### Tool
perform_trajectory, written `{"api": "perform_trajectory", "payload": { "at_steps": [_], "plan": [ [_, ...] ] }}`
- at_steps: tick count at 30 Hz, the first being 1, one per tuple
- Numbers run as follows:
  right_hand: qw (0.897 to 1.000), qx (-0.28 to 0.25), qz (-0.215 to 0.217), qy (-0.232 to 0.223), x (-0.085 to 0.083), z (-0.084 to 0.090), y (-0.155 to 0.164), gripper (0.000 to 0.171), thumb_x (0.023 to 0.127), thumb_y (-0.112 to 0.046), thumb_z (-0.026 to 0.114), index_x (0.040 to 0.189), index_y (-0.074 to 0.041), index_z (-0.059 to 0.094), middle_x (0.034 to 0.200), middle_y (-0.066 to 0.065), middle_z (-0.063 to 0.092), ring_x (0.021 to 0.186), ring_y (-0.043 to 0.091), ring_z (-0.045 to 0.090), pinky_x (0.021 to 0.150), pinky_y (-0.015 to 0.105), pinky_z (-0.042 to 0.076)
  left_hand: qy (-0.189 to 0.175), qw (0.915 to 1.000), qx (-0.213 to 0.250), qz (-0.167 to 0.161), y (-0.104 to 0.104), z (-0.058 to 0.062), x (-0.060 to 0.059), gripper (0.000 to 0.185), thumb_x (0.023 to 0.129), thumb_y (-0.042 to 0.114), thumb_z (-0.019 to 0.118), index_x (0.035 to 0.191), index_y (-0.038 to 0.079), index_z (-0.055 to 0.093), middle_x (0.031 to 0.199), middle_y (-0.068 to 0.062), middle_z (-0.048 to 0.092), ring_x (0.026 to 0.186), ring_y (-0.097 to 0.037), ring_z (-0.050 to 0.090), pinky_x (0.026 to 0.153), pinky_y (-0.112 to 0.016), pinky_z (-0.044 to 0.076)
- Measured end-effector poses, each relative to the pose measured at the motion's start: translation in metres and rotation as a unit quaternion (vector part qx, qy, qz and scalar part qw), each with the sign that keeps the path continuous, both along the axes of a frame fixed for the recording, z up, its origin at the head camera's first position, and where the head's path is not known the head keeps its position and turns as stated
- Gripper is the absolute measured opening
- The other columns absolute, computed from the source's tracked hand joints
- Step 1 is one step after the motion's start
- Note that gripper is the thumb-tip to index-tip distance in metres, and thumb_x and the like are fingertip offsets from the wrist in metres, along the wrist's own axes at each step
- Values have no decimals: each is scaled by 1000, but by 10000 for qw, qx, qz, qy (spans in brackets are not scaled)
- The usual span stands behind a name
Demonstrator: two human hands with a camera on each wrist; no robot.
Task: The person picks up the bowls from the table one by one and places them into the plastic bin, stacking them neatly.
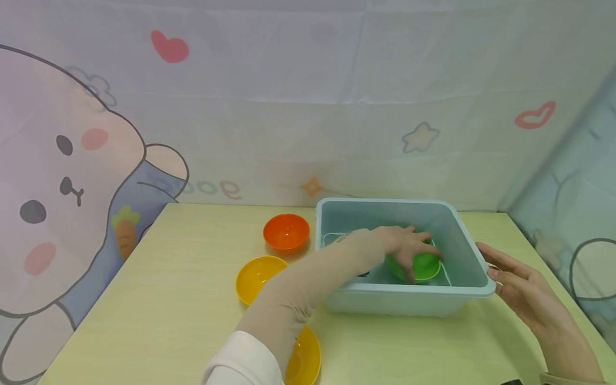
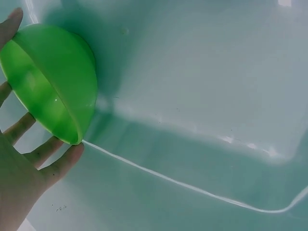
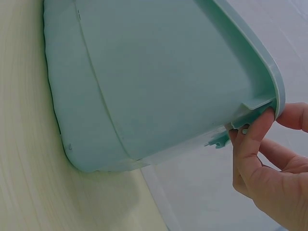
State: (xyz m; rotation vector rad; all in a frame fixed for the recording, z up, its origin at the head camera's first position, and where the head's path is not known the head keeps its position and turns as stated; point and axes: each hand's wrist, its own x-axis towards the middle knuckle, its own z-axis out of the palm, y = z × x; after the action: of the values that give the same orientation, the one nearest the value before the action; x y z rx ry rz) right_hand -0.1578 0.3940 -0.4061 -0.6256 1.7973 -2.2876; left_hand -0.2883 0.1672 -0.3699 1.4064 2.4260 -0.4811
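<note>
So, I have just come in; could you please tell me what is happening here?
A person is reaching into a pale blue-green tub with the left hand, which grips a green bowl by its rim. The right hand pinches the tub's rim on the right side. Outside the tub, on the wooden table, are an orange bowl, a yellow bowl and another yellow dish; the left arm partly hides both yellow ones.

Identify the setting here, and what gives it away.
Probably a staged indoor tabletop set: a creased, cartoon-printed backdrop rises behind a pale table, which bears a tub with a green bowl inside.
</note>
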Motion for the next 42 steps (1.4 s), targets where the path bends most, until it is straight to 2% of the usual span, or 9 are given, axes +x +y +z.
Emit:
{"api": "perform_trajectory", "payload": {
  "at_steps": [10, 28, 32, 39, 42],
  "plan": [
    [9998, -111, 140, 84, 0, 0, 1, 56, 97, 13, 22, 150, -4, 31, 144, -3, 51, 119, 9, 59, 93, 23, 50, -208, 9997, -14, 132, 1, 3, 0, 92, 72, 61, 74, 145, 56, 17, 154, 12, 16, 134, -16, 28, 96, -30, 43],
    [10000, 62, 18, 74, -2, -1, 0, 55, 98, 11, 23, 150, -5, 31, 142, -4, 52, 116, 9, 60, 92, 22, 50, -84, 9993, -360, 101, 4, 13, 2, 90, 75, 66, 68, 147, 54, 15, 158, 12, 13, 143, -13, 15, 104, -32, 38],
    [9999, 143, -16, 79, -3, 0, -1, 55, 98, 11, 24, 150, -6, 31, 141, -4, 53, 115, 9, 60, 92, 23, 50, -71, 9988, -427, 212, 4, 18, 3, 90, 75, 68, 66, 147, 53, 15, 158, 14, 13, 144, -13, 14, 110, -35, 33],
    [9999, 129, 4, 52, -3, -1, -1, 55, 98, 10, 24, 150, -7, 32, 142, -5, 52, 116, 9, 60, 91, 23, 50, -103, 9983, -339, 461, 2, 26, 2, 88, 76, 71, 63, 148, 52, 16, 158, 17, 13, 140, -10, 16, 107, -34, 35],
    [10000, 68, 30, 40, -3, -1, -1, 55, 98, 11, 23, 149, -6, 33, 142, -4, 52, 116, 10, 60, 91, 23, 50, -138, 9979, -332, 535, 2, 29, 3, 86, 78, 71, 60, 148, 52, 15, 160, 17, 10, 144, -13, 12, 111, -37, 32]
  ]
}}
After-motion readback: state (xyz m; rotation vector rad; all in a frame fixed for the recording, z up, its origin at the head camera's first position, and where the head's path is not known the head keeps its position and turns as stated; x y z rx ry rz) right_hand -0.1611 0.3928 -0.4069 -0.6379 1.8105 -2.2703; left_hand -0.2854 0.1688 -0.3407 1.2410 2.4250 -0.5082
